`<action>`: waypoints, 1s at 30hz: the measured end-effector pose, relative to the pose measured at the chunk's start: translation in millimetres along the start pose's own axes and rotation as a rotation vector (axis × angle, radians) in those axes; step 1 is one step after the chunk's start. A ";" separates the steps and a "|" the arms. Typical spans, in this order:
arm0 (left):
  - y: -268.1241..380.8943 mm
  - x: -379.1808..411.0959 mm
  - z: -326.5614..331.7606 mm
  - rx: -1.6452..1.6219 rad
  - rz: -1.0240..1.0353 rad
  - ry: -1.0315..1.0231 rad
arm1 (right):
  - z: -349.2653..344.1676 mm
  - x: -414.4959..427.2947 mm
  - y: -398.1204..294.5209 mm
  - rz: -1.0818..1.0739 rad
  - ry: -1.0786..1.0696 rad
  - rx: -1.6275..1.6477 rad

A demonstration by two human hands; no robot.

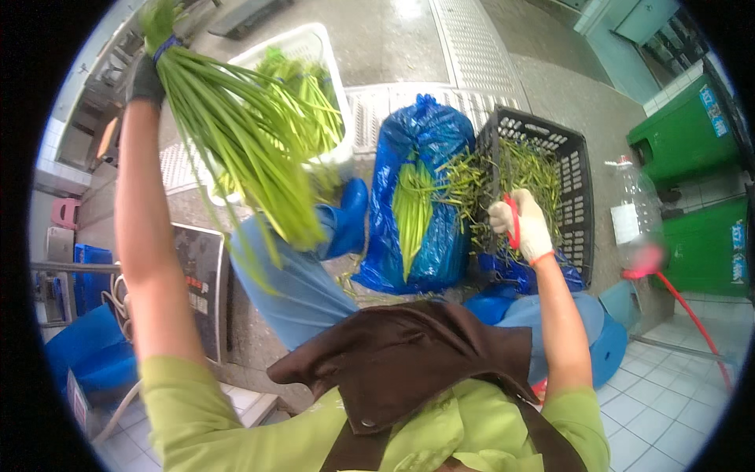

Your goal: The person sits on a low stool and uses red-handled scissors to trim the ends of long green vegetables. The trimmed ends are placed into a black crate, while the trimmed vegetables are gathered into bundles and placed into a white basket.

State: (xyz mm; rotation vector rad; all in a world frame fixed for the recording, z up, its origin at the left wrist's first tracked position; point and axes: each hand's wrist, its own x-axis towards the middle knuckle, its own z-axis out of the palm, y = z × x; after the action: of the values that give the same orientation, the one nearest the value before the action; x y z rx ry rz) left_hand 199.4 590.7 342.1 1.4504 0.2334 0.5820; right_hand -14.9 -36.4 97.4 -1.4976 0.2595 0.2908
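My left hand [144, 82], in a dark glove, is raised at the upper left and grips a large bunch of long green vegetable stalks [236, 135]. A dark blue band [166, 48] ties the bunch near the hand; its loose ends hang blurred above my left knee. My right hand [528, 227], in a white knit glove, holds the red handle of scissors [513, 223] over the black plastic crate [575, 194]; the blades cannot be made out. Another tied bunch [411, 206] lies on a full blue plastic bag [454, 253] between my boots.
A white plastic basket [323, 53] at the left holds several bunches [312, 97]. Cut stalk pieces [531, 168] fill part of the crate and spill over its left side. Green bins [702, 242] and a clear plastic bottle [637, 206] stand right. A metal drain grate [478, 47] crosses the floor.
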 end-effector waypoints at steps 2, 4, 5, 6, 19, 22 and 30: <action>-32.8 45.2 22.7 0.936 0.390 0.124 | 8.0 7.6 -3.1 0.058 0.069 -0.140; -134.0 36.7 88.9 1.169 0.612 0.126 | 5.8 27.9 12.5 0.115 0.065 -0.169; -212.9 10.3 139.1 1.019 0.597 -0.067 | -0.8 44.5 33.4 0.171 0.077 -0.249; -285.9 -29.2 179.5 0.851 0.506 -0.293 | 7.2 57.5 49.9 0.153 0.132 -0.527; -551.2 -341.3 219.9 1.070 -0.058 -0.287 | 20.7 209.4 179.6 0.200 0.326 -1.455; -555.9 -318.0 218.4 1.243 -0.178 -0.452 | 15.0 212.7 169.8 0.269 0.423 -1.156; -630.1 -291.0 205.4 1.263 -0.371 -0.440 | 53.3 226.1 140.2 0.148 0.414 -0.195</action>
State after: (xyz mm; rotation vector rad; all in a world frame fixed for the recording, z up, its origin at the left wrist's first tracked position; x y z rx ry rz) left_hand 201.0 258.5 -300.9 2.6065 0.5561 -0.3096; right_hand 148.1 30.5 -108.9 -1.7279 0.6904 0.1222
